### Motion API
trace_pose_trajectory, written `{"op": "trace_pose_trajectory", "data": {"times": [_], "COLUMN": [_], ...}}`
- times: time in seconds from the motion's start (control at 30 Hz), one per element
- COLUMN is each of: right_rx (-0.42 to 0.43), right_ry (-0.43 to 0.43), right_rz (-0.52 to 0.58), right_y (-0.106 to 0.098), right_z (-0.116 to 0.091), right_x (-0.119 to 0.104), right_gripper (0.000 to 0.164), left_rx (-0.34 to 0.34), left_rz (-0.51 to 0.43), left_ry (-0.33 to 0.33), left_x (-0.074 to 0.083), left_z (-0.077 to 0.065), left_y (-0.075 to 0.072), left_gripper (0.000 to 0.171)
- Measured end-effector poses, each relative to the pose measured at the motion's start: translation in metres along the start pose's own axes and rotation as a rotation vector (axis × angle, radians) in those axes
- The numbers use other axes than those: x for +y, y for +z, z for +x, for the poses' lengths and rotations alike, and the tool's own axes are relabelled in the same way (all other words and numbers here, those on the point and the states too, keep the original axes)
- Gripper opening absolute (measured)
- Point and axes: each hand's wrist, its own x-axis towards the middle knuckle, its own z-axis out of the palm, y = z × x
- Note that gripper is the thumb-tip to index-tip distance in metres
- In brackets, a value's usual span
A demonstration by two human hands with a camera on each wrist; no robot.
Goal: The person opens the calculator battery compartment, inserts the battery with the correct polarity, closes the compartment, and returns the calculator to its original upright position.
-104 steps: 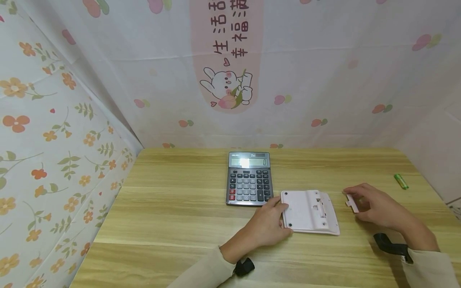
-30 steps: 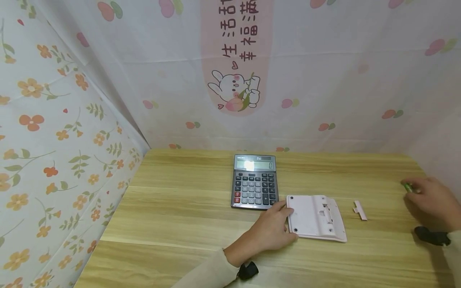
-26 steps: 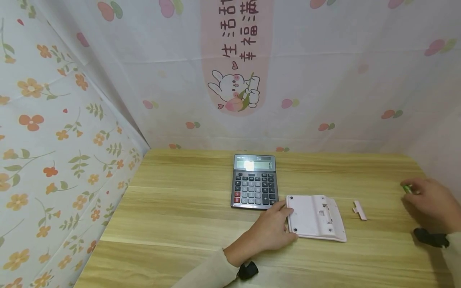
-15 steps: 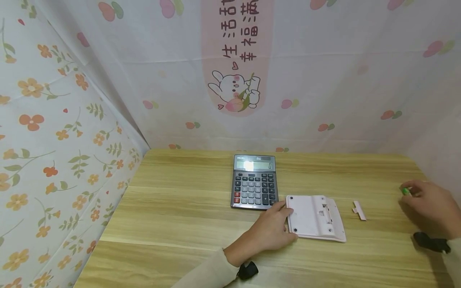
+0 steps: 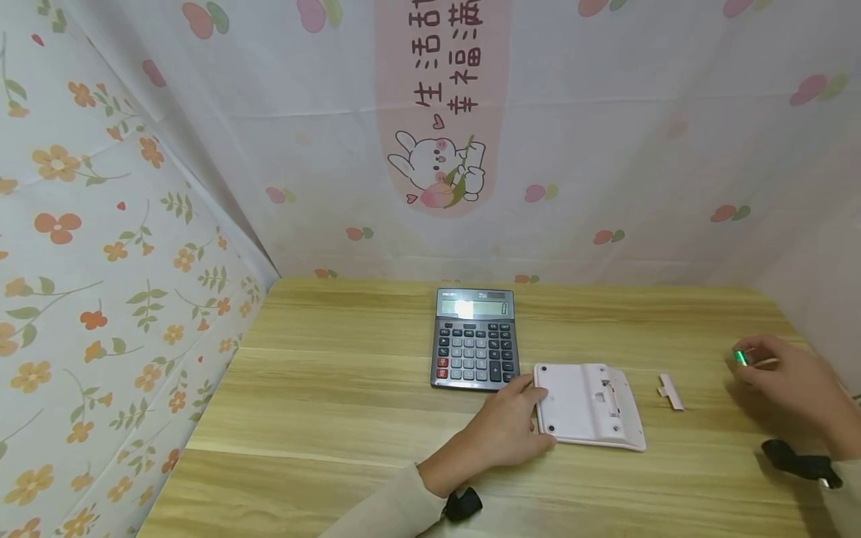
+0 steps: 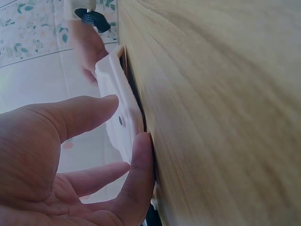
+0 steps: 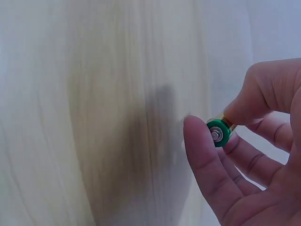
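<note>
- We face a white fabric backdrop (image 5: 605, 134) printed with small pink-and-green fruit shapes and, on a pink panel, a cartoon rabbit.
- Below it spreads a light, yellowish wood-grain table (image 5: 323, 396).
- Near its far edge rests a dark grey rectangular desk calculator (image 5: 474, 353), keys up, its display showing 0.
- Just beside that, nearer us and to the right, lies a pale pink, roughly rectangular plastic device (image 5: 575, 407), back side up.
- We see the person's left hand (image 5: 506, 427) gripping this device by its left edge, thumb and fingers curled about it.
- The right hand (image 5: 790, 379) is well apart on the right, pinching a small green cylindrical battery (image 5: 741, 358) between thumb and fingertips.
- In the device's back we find an uncovered narrow battery slot (image 5: 612, 400), on the side away from the left hand; its long axis runs from the far side toward us, slightly slanted.
- Between the device and the right hand lies a small pale pink plastic T-shaped cover (image 5: 671, 392), touched by neither hand.
- Smallest is the battery itself. From the right hand's grip, the slot lies to the left, past the cover; the left hand is nearer that slot. In the right wrist view, the battery's silver terminal end faces us, so it points roughly toward that camera; we cannot tell its exact angle to the slot.
</note>
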Motion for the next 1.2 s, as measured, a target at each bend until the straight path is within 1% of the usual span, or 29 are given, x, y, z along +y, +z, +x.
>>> {"op": "trace_pose_trajectory", "data": {"times": [0.1, 0.2, 0.5, 0.73, 0.97, 1.07, 1.2], "right_rx": [0.002, 0.005, 0.001, 0.008, 0.002, 0.013, 0.009], "right_ry": [0.022, 0.026, 0.024, 0.027, -0.03, -0.059, -0.074], "right_rz": [0.017, 0.028, 0.056, 0.068, 0.127, 0.128, 0.142], "right_y": [0.003, 0.006, 0.011, 0.016, 0.02, 0.022, 0.025], "right_z": [-0.001, -0.002, -0.006, -0.01, -0.012, -0.012, -0.013], "right_x": [-0.009, -0.016, -0.031, -0.05, -0.071, -0.08, -0.09], "right_gripper": [0.03, 0.029, 0.03, 0.034, 0.034, 0.034, 0.035], "left_rx": [-0.002, -0.002, -0.006, 0.003, 0.034, 0.056, 0.084], "left_rz": [0.004, 0.008, 0.007, -0.002, -0.008, 0.0, 0.019], "left_ry": [0.0, -0.001, -0.004, -0.002, -0.006, 0.013, 0.049], "left_x": [-0.001, -0.002, -0.002, -0.001, 0.001, 0.001, 0.002], "left_z": [0.0, 0.0, 0.001, 0.0, -0.001, -0.002, -0.003], "left_y": [0.001, 0.002, 0.001, 0.001, 0.002, 0.002, 0.002], "left_gripper": [0.069, 0.069, 0.068, 0.068, 0.065, 0.064, 0.063]}}
